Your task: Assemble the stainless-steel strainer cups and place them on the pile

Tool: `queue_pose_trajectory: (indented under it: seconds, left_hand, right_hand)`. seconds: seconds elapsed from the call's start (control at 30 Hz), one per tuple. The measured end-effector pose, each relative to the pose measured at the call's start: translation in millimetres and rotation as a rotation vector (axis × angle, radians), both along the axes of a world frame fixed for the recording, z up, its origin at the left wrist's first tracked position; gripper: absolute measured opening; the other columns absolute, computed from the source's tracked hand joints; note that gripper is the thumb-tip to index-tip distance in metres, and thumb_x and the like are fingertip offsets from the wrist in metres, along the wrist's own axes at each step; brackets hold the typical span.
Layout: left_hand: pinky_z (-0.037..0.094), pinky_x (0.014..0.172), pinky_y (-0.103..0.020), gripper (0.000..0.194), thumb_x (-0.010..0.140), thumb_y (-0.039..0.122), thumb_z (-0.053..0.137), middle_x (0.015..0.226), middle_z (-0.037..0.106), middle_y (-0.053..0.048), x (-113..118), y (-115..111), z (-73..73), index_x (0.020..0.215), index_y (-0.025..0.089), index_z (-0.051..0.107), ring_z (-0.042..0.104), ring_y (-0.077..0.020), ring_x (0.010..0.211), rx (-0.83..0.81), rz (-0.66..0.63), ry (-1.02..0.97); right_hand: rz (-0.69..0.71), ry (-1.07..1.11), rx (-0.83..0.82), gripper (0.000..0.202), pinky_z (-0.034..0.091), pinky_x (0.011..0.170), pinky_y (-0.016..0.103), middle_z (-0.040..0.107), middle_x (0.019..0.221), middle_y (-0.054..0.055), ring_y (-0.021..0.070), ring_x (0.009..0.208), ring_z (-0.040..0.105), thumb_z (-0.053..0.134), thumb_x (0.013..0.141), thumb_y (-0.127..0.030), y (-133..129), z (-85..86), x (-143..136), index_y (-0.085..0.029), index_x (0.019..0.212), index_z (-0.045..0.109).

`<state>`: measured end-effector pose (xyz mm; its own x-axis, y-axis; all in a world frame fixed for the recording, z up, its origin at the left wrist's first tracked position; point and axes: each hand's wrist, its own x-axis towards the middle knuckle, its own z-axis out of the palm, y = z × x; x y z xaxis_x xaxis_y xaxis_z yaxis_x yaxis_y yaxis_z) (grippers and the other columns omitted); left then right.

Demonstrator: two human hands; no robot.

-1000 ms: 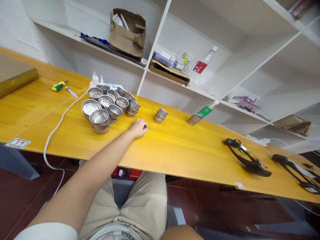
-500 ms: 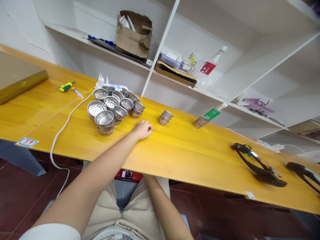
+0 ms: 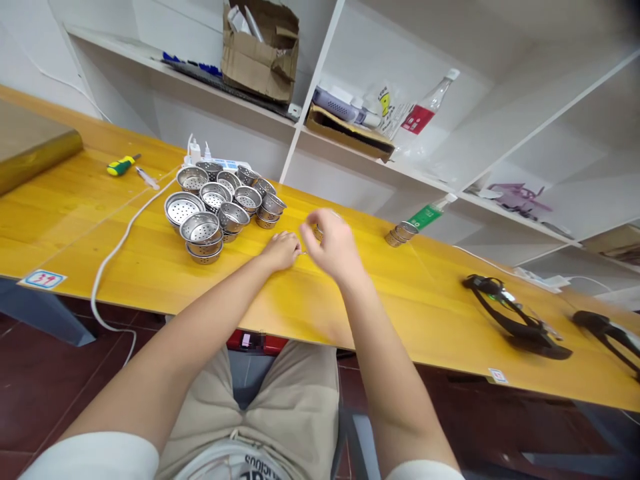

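Observation:
On the yellow tabletop, my left hand [image 3: 283,251] rests in a closed pinch, and a tiny thin tip sticks out past its fingertips; what it holds is too small to name. My right hand [image 3: 334,247], somewhat blurred, is over a short stack of perforated metal cups [image 3: 319,232]. Its thumb stands apart from the curved fingers, with part of the stack showing between them; contact cannot be made out. Left of my hands is a cluster of stacked perforated metal cups [image 3: 201,229]. Farther right, another small cup stack [image 3: 401,233] leans beside a green-labelled bottle [image 3: 426,217].
A white cable [image 3: 116,252] crosses the table and hangs over its front edge. A green-and-yellow screwdriver [image 3: 120,166] lies at the left. Black headset-like straps [image 3: 517,327] lie at the right. Shelves behind hold a torn cardboard box [image 3: 260,63] and a clear bottle [image 3: 425,113].
My right hand has come up from below the table edge to the short cup stack, now mostly covering it. My left hand stays in place, still pinched. The view has shifted slightly.

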<state>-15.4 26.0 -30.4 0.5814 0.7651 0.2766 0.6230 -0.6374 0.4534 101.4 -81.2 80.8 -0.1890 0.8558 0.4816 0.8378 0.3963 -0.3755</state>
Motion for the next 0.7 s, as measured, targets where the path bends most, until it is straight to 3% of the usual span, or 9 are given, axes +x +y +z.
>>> queue_pose_trajectory:
  seconds: [0.07, 0.13, 0.2, 0.27, 0.33, 0.47, 0.7]
  left_hand:
    - [0.045, 0.107, -0.043, 0.018, 0.096, 0.025, 0.059, 0.115, 0.073, -0.010, -0.8, 0.3, 0.3, 0.097, 0.020, 0.076, 0.061, -0.0282, 0.117, 0.005, -0.006, 0.013]
    - [0.047, 0.106, -0.044, 0.019, 0.096, 0.026, 0.059, 0.115, 0.073, -0.010, -1.4, 1.1, 0.5, 0.099, 0.019, 0.076, 0.062, -0.0284, 0.117, 0.007, -0.009, 0.016]
    - [0.047, 0.106, -0.043, 0.020, 0.096, 0.026, 0.059, 0.115, 0.073, -0.010, -1.8, 2.1, 0.4, 0.101, 0.019, 0.077, 0.062, -0.0282, 0.116, 0.009, -0.009, 0.008]
    - [0.047, 0.106, -0.043, 0.020, 0.095, 0.027, 0.060, 0.115, 0.073, -0.010, -2.1, 3.2, 0.1, 0.101, 0.019, 0.077, 0.062, -0.0278, 0.116, 0.008, -0.009, 0.003]
    - [0.048, 0.106, -0.043, 0.019, 0.095, 0.027, 0.060, 0.114, 0.073, -0.009, -2.8, 3.8, 0.0, 0.101, 0.020, 0.077, 0.062, -0.0274, 0.115, 0.011, -0.009, 0.005]
    - [0.049, 0.104, -0.043, 0.020, 0.094, 0.027, 0.059, 0.114, 0.074, -0.009, -5.1, 2.3, 1.6, 0.101, 0.020, 0.077, 0.063, -0.0277, 0.114, 0.041, -0.009, 0.014]
    - [0.050, 0.105, -0.042, 0.020, 0.095, 0.028, 0.058, 0.115, 0.074, -0.009, -6.2, -0.5, 6.7, 0.102, 0.020, 0.076, 0.064, -0.0265, 0.113, 0.050, 0.011, 0.040]
  right_hand:
    - [-0.369, 0.037, 0.283, 0.035, 0.043, 0.107, 0.056, 0.057, 0.134, 0.022, 0.0373, 0.132, 0.049, 0.052, 0.096, -0.038, 51.6, -26.2, 34.0, -0.017, 0.123, 0.062]
    - [-0.600, 0.058, 0.368, 0.046, 0.038, 0.111, 0.062, 0.048, 0.145, 0.026, 0.0412, 0.140, 0.041, 0.057, 0.092, -0.042, 85.3, -66.6, 62.8, -0.016, 0.130, 0.058]
    - [-0.665, 0.060, 0.289, 0.054, 0.039, 0.110, 0.063, 0.045, 0.148, 0.027, 0.0422, 0.139, 0.041, 0.063, 0.087, -0.048, 99.3, -103.3, 83.3, -0.017, 0.131, 0.057]
    - [-0.630, 0.069, 0.224, 0.055, 0.040, 0.110, 0.061, 0.048, 0.146, 0.026, 0.0401, 0.137, 0.044, 0.065, 0.086, -0.049, 100.7, -124.7, 95.2, -0.018, 0.131, 0.056]
    - [-0.592, 0.110, 0.192, 0.050, 0.042, 0.110, 0.057, 0.054, 0.140, 0.024, 0.0369, 0.132, 0.050, 0.062, 0.089, -0.048, 98.5, -130.1, 99.5, -0.018, 0.129, 0.057]
    - [-0.594, 0.208, 0.154, 0.033, 0.044, 0.106, 0.049, 0.065, 0.127, 0.019, 0.0322, 0.118, 0.057, 0.052, 0.096, -0.041, 98.0, -121.1, 95.5, -0.018, 0.117, 0.061]
    - [-0.555, 0.362, 0.186, 0.019, 0.044, 0.104, 0.041, 0.068, 0.117, 0.015, 0.0261, 0.111, 0.059, 0.052, 0.094, -0.036, 97.5, -116.9, 98.6, -0.020, 0.102, 0.058]
